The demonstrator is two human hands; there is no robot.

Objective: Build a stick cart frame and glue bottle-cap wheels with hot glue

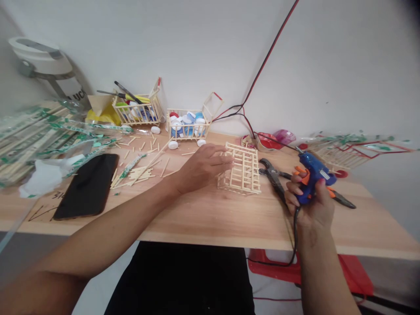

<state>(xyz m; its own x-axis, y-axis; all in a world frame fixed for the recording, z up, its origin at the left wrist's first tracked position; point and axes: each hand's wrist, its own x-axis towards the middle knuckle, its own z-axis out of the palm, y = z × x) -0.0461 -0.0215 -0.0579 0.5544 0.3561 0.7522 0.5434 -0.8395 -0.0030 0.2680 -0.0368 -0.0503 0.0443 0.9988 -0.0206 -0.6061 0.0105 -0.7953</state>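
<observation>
Head view: right grip [315, 214] clamps glue gun [312, 167]; left grip [205, 168], closure unclear, adjoins stick frame [243, 171] (tumbler [64, 83] reads "LUCK").

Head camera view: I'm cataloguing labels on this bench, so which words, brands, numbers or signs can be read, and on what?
"LUCK": on the white tumbler.
"31", then a partly hidden character: handwritten on the wooden table, beside the phone.
Too small or blurred to read: the white label on the blue glue gun; green print on the stick wrappers.
</observation>
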